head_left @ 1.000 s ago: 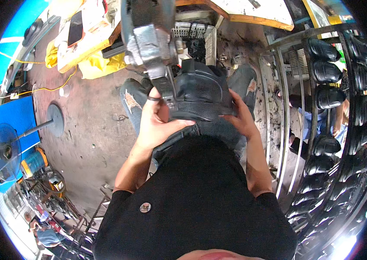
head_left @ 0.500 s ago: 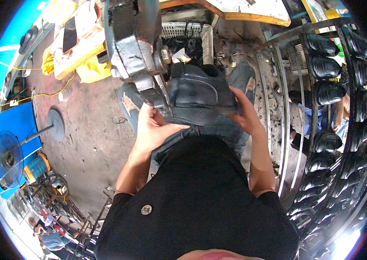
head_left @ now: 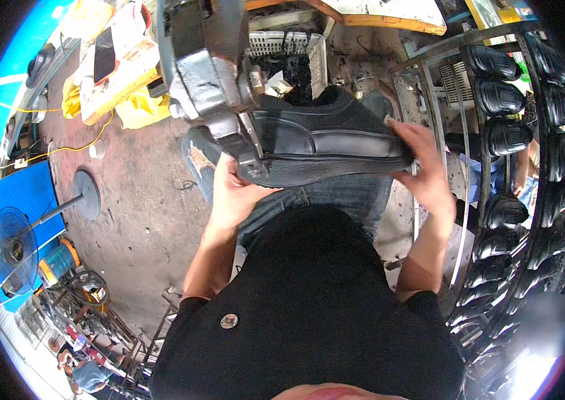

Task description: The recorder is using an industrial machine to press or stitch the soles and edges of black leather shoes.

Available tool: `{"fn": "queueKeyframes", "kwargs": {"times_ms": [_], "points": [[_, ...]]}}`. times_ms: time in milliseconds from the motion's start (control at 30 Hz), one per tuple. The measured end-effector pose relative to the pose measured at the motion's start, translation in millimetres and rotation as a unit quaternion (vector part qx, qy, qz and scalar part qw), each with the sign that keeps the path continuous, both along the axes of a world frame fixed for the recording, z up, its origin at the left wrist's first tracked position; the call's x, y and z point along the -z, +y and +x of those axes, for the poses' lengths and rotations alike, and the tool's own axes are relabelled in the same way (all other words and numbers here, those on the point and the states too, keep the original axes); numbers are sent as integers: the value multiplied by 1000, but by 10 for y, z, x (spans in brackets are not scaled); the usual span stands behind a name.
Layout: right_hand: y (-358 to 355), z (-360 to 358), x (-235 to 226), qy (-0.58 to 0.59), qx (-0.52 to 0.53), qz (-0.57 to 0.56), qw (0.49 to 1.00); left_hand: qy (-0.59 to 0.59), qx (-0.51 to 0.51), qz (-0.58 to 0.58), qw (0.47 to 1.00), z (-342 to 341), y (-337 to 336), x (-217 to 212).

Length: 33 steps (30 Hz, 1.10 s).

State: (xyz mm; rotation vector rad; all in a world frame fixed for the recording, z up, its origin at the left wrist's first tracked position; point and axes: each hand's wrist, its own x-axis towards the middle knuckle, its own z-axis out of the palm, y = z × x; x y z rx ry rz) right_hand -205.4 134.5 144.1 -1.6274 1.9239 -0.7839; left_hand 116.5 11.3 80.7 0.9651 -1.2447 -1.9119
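Note:
A black leather shoe (head_left: 349, 141) lies lengthwise across my lap, its side and sole edge facing me. My right hand (head_left: 427, 170) grips its right end, thumb below and fingers above. The left end sits against the metal head of a dark machine (head_left: 250, 163), which hides part of the shoe. My left hand (head_left: 234, 197) is closed round that end, thumb along the sole's lower edge; its fingers are partly hidden by the machine. The machine's thick arm (head_left: 206, 73) comes down from above, left of the shoe.
A pale plastic crate (head_left: 320, 63) with dark scraps stands behind the shoe. Racks of black shoes (head_left: 499, 97) line the right, with another person's arm (head_left: 521, 170) beyond. At left are a fan (head_left: 16, 247), a yellow bag (head_left: 142, 110) and a wooden table (head_left: 122, 87).
The shoe has swung round at the machine head, from facing me end-on to lying sideways. My right hand has moved right with its far end. My left hand has barely moved.

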Motion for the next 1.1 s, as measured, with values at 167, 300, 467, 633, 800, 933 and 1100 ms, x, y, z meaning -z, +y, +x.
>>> {"fn": "queueKeyframes", "kwargs": {"times_ms": [167,300,467,633,800,933,1100], "points": [[-118,-144,-731,26,8,-121,992,141,-68,148,977,-116,114,154],[28,6,-692,-192,49,-223,954,374,5,193,907,-137,153,391],[485,93,-123,-253,160,-147,943,290,70,163,940,-236,33,601],[1322,153,-337,-131,285,-163,935,-140,188,-93,968,-280,-249,960],[1652,166,-710,7,541,-268,797,-333,256,-351,837,-203,-359,1356],[1967,-639,-41,442,530,-181,701,-319,298,-308,845,-306,-168,1056],[2050,-1652,639,439,472,-80,761,-279,361,-317,831,-369,15,1107]]}}
